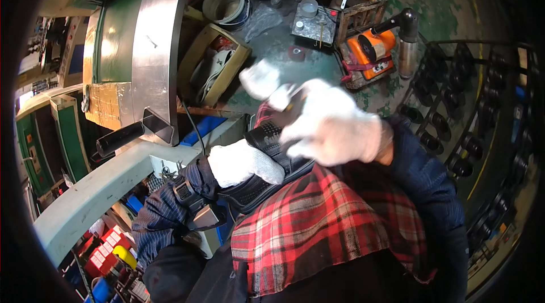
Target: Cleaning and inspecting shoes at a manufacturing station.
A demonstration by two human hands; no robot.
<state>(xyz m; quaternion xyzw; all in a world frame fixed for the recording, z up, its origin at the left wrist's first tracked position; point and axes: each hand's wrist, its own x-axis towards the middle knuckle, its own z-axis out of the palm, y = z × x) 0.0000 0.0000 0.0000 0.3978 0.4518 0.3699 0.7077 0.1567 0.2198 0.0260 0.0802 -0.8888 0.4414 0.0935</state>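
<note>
Covering the upper part of the view, a green-painted concrete floor [448,13], worn and stained, serves as ground for a cluttered workshop.

Landmark: black perforated pad [267,166], lying across a red plaid cloth [329,223] in the middle of the view.

- Left hand [241,164], white knit glove, fingers closed over the pad's near-left edge; a dark striped sleeve runs down and left from it.
- Right hand [329,121], white knit glove, blurred, above and right of the pad with fingers curled toward its top end; whether it actually clamps anything cannot be told. The hands are near each other but not touching.
- Curved steel machine guard [153,47], up and left of the pad, with a black handle [119,138] projecting from its lower end.
- Pale green beam [102,189], left of the pad, running diagonally.
- Cardboard box [213,64], above the pad, holding white material.
- Round tub [225,5], further above.
- Orange power tool [372,53], up and right of the pad, inside a wooden crate.
- Rack of dark cylindrical parts [471,110], far right of the pad.
- Red boxes [105,252], below and left, under the beam.
</note>
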